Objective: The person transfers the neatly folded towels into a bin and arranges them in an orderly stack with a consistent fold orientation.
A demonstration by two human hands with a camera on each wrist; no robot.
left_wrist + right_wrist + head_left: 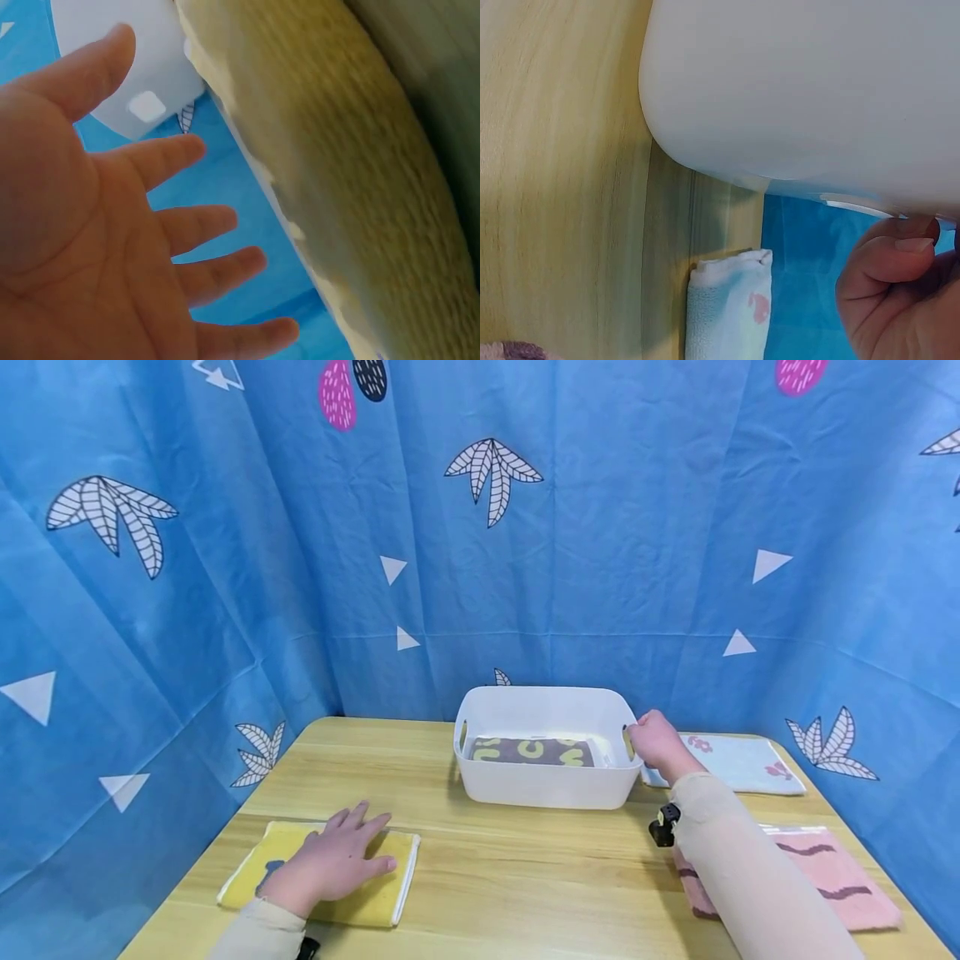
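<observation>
A white plastic basket [547, 785] stands at the back middle of the table, with a folded grey-brown towel with yellow marks [517, 752] lying inside. My right hand [658, 745] grips the basket's right handle; in the right wrist view its curled fingers [892, 262] meet the rim. Over a folded yellow towel [375, 893] at the front left, my left hand [330, 864] is spread with straight fingers. The left wrist view has the palm [97, 240] beside the yellow towel's thick edge [337, 165], with nothing held.
A folded white towel with pink flowers [750, 764] lies right of the basket. Nearer on the right is a folded pink towel with dark wavy stripes [847, 885], partly under my right forearm. Blue patterned curtains [600, 543] enclose the wooden table [525, 877].
</observation>
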